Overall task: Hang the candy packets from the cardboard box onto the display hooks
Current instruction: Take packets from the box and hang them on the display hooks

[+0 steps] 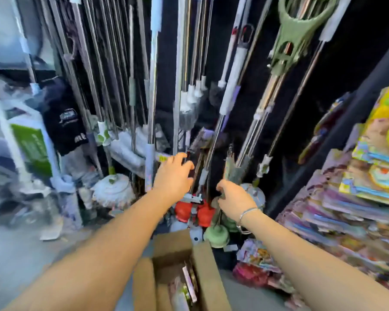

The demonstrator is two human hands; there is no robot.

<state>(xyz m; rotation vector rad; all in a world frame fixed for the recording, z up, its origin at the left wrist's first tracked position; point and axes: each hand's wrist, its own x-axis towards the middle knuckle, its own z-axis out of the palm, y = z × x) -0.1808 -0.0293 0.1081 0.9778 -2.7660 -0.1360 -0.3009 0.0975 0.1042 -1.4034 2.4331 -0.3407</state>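
While both arms reach out over the cardboard box (202, 263), left hand (174, 176) is spread and empty, right hand (235, 198) curled, can't tell around what. Packets (186, 286) sit in the box, so grabbing one looks next.

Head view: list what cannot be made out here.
- cardboard box: cut off by the bottom edge; the packets inside are a blur.
- right hand: fingers curl away from the camera; whether it holds anything cannot be told.
- left hand: motion blur hides what its fingertips touch.
- Display hooks: none can be made out among the packets on the right.
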